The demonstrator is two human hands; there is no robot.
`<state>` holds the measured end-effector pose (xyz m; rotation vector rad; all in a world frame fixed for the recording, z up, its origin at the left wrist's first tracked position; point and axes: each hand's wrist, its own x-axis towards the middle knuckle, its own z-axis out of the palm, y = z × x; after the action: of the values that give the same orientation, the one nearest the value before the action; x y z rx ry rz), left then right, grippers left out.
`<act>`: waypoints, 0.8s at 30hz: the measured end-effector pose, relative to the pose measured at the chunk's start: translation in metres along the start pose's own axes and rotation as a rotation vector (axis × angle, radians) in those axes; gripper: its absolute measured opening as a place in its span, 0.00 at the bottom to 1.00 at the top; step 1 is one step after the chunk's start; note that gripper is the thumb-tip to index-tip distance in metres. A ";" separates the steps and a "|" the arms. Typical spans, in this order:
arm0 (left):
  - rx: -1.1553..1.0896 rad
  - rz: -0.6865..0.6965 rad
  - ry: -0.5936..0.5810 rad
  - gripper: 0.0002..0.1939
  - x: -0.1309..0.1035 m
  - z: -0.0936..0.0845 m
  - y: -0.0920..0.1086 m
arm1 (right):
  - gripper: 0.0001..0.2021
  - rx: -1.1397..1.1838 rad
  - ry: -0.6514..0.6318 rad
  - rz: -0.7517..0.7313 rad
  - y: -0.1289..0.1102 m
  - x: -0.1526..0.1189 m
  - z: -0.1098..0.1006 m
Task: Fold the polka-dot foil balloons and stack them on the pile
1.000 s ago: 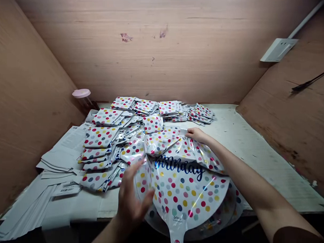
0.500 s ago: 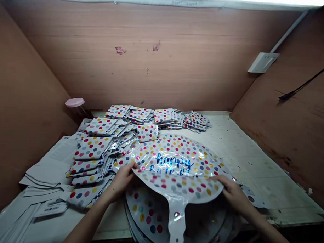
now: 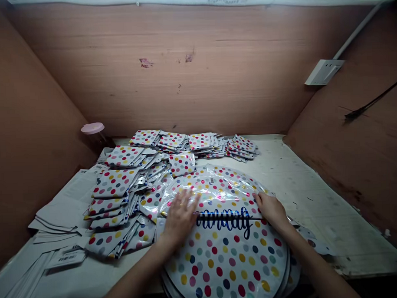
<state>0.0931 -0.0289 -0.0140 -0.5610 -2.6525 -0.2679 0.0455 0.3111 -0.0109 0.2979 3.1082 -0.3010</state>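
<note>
A stack of round, flat foil balloons with coloured dots (image 3: 222,261) lies at the table's front edge. The top balloon is folded over, its folded part (image 3: 219,187) lying on the far half with a straight crease across the middle. Blue lettering shows along that crease. My left hand (image 3: 183,212) rests flat on the left side of the folded part, fingers spread. At the right end of the fold, my right hand (image 3: 268,207) has its fingers closed on the balloon's edge.
Folded dotted balloons (image 3: 115,183) stand in piles at the left and along the back (image 3: 201,141). White cards (image 3: 63,201) lie at the far left, near a pink-lidded container (image 3: 92,128). A socket (image 3: 324,72) is on the right wall.
The near part of the top balloon, with its tail, has been folded away onto the far half. My left hand has moved right and opened flat; my right hand has shifted slightly left and up.
</note>
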 end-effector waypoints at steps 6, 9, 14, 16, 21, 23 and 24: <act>-0.127 0.096 -0.344 0.41 0.001 0.016 0.010 | 0.20 -0.054 0.129 -0.181 -0.001 -0.030 -0.008; -0.168 0.110 -0.408 0.42 0.007 0.014 0.004 | 0.18 -0.034 0.162 -0.771 -0.001 -0.049 -0.004; -0.203 0.067 -0.343 0.35 0.017 0.001 -0.012 | 0.14 0.130 0.263 -0.924 -0.001 -0.041 0.000; -0.245 0.014 -0.309 0.29 0.017 -0.006 -0.032 | 0.13 0.202 0.262 -0.889 0.004 -0.032 -0.006; -0.481 -0.138 -0.298 0.26 0.018 -0.022 -0.087 | 0.14 0.229 -0.045 -0.814 0.028 -0.013 -0.030; -0.538 -0.148 -0.313 0.25 0.022 -0.028 -0.098 | 0.13 0.267 -0.134 -0.744 0.034 -0.007 -0.037; -0.553 -0.149 -0.321 0.23 0.025 -0.031 -0.100 | 0.12 0.293 -0.175 -0.723 0.035 -0.004 -0.039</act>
<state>0.0413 -0.1185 0.0144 -0.6099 -2.9291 -1.0569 0.0568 0.3512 0.0210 -0.8253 2.8574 -0.7317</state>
